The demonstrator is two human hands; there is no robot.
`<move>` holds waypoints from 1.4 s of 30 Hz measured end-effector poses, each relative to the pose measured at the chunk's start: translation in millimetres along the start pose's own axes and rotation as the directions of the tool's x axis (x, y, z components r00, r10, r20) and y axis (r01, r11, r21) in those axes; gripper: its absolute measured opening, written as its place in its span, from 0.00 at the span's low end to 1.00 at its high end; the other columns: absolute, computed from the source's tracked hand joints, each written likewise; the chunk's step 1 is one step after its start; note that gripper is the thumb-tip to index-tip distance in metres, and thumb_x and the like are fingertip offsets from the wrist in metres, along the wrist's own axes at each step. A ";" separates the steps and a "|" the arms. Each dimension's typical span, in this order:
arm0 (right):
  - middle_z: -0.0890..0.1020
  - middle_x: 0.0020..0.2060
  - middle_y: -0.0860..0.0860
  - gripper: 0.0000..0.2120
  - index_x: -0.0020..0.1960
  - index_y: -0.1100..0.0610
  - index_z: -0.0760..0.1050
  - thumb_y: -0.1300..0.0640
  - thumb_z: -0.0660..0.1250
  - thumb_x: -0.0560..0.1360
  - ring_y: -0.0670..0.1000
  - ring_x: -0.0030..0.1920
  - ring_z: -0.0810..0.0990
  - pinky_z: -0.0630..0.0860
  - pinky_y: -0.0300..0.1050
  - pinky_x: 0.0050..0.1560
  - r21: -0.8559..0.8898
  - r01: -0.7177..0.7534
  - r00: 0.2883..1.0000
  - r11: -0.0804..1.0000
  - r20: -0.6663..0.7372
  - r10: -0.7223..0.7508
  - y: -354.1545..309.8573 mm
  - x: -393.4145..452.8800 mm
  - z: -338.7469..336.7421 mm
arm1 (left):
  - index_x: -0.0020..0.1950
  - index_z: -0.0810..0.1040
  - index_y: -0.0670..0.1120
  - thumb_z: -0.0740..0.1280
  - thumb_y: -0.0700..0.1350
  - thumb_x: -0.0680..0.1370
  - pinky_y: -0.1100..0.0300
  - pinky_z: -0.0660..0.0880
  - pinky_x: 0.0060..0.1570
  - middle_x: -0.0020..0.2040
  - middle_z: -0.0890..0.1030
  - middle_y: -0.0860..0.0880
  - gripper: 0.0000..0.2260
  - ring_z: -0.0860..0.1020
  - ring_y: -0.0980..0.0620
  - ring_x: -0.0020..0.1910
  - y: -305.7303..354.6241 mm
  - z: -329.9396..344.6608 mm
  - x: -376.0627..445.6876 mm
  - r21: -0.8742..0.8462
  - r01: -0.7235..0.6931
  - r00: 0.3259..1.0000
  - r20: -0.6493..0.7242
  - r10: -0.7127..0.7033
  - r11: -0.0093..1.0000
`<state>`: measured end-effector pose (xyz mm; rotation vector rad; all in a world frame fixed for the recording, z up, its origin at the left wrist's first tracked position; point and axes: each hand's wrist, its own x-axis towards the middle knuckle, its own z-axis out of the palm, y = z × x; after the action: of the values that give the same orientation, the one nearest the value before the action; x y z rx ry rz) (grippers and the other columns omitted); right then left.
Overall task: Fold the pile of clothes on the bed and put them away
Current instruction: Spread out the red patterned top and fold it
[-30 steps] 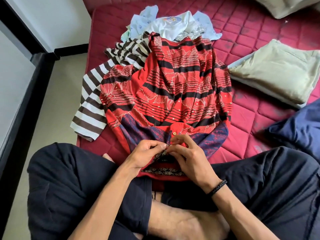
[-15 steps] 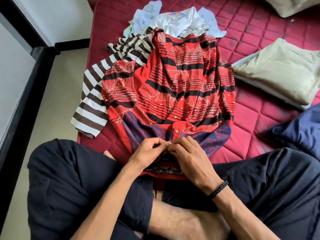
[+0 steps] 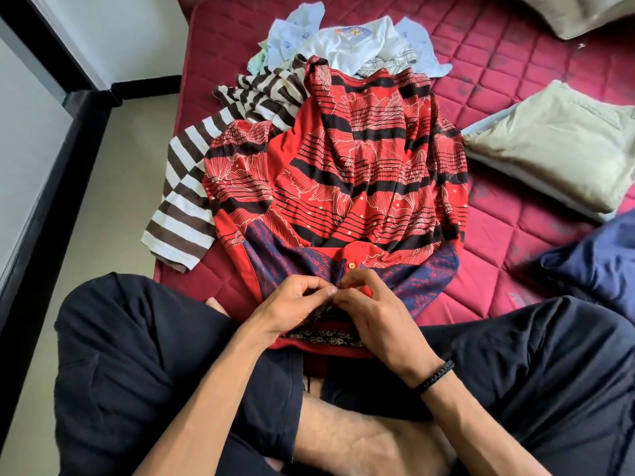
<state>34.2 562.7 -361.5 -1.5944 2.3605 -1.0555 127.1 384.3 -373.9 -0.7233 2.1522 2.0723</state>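
A red shirt [image 3: 360, 173] with black stripes and a dark blue yoke lies spread in front of me on the maroon mattress [image 3: 498, 77]. My left hand [image 3: 295, 302] and my right hand [image 3: 374, 310] meet at its button placket near the collar, just below a gold button [image 3: 351, 265], and both pinch the fabric there with curled fingers. Under the shirt's left side lies a brown-and-white striped garment [image 3: 192, 201]. Pale blue and white clothes [image 3: 343, 42] are heaped behind it.
A beige pillow [image 3: 556, 142] lies to the right and another [image 3: 577, 12] at the top right. Dark blue cloth [image 3: 598, 266] sits by my right knee. My crossed legs in dark trousers fill the foreground. The mattress edge and floor [image 3: 103, 218] are on the left.
Both hands stay together at the placket with only small finger movements. The view has shifted slightly.
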 end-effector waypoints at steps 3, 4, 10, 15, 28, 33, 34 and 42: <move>0.80 0.52 0.47 0.06 0.53 0.56 0.83 0.65 0.70 0.79 0.46 0.53 0.81 0.79 0.46 0.57 0.131 -0.070 0.997 0.989 -0.024 0.074 4.1 1.7 1.9 | 0.48 0.86 0.50 0.72 0.45 0.80 0.62 0.75 0.51 0.43 0.86 0.52 0.03 0.79 0.58 0.44 -1.6 0.3 -0.3 0.001 -0.009 1.000 -0.014 0.009 1.000; 0.81 0.50 0.47 0.07 0.52 0.56 0.83 0.66 0.71 0.78 0.45 0.52 0.81 0.79 0.45 0.57 0.154 -0.092 0.995 0.984 -0.033 0.098 4.5 2.8 1.0 | 0.48 0.86 0.50 0.73 0.42 0.80 0.63 0.76 0.51 0.44 0.87 0.50 0.04 0.80 0.58 0.44 -0.7 0.6 -0.7 0.013 -0.008 1.000 -0.023 0.009 1.000; 0.83 0.45 0.43 0.07 0.48 0.54 0.83 0.65 0.76 0.73 0.42 0.47 0.82 0.78 0.43 0.53 0.193 -0.221 0.968 0.956 -0.080 0.240 1.0 5.1 -6.4 | 0.49 0.89 0.53 0.79 0.43 0.74 0.60 0.81 0.52 0.44 0.88 0.55 0.07 0.86 0.57 0.45 6.4 2.5 -7.4 0.218 -0.109 0.983 -0.122 0.138 0.970; 0.84 0.46 0.44 0.14 0.59 0.53 0.83 0.62 0.75 0.74 0.46 0.48 0.84 0.79 0.46 0.56 0.178 -0.276 0.948 0.944 -0.113 0.299 1.1 3.7 -4.1 | 0.47 0.89 0.50 0.80 0.43 0.73 0.68 0.77 0.50 0.43 0.87 0.58 0.05 0.85 0.61 0.45 13.0 8.6 -12.0 0.311 -0.208 0.953 -0.149 0.264 0.927; 0.78 0.45 0.50 0.03 0.49 0.57 0.82 0.59 0.69 0.80 0.56 0.43 0.79 0.78 0.55 0.39 -0.234 -0.004 0.984 0.972 -0.173 -0.038 -8.9 -0.4 -0.7 | 0.55 0.88 0.53 0.75 0.47 0.78 0.63 0.77 0.60 0.50 0.87 0.60 0.07 0.83 0.64 0.53 19.0 -5.5 -15.0 0.309 -0.180 0.980 -0.021 0.196 0.934; 0.78 0.46 0.51 0.05 0.49 0.57 0.83 0.55 0.73 0.79 0.56 0.45 0.78 0.77 0.53 0.47 -0.057 0.042 0.988 0.997 -0.143 -0.050 -27.1 42.7 -1.2 | 0.55 0.87 0.51 0.73 0.53 0.77 0.59 0.78 0.54 0.48 0.85 0.62 0.10 0.82 0.60 0.48 15.4 -52.1 -9.9 0.244 -0.159 0.601 -0.745 0.290 0.957; 0.79 0.46 0.51 0.04 0.50 0.57 0.83 0.56 0.73 0.79 0.56 0.45 0.79 0.77 0.54 0.48 -0.066 0.086 0.988 0.994 -0.123 -0.094 -32.8 60.2 2.3 | 0.60 0.85 0.49 0.71 0.56 0.76 0.57 0.78 0.57 0.52 0.85 0.59 0.16 0.82 0.55 0.52 9.0 -68.2 -6.8 0.125 -0.124 0.486 -0.857 0.170 0.984; 0.81 0.61 0.53 0.19 0.65 0.57 0.76 0.62 0.58 0.76 0.60 0.59 0.82 0.81 0.55 0.47 -0.177 0.633 0.638 0.753 0.670 -0.379 -91.4 196.5 74.9 | 0.77 0.67 0.54 0.54 0.60 0.85 0.56 0.76 0.45 0.62 0.80 0.47 0.21 0.82 0.49 0.52 -1.5 -94.3 3.2 -0.756 -0.306 0.570 -0.632 -0.525 0.579</move>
<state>51.1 340.3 -308.1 -2.4007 1.7551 0.0019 150.2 293.0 -368.1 -2.2845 0.9318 2.9722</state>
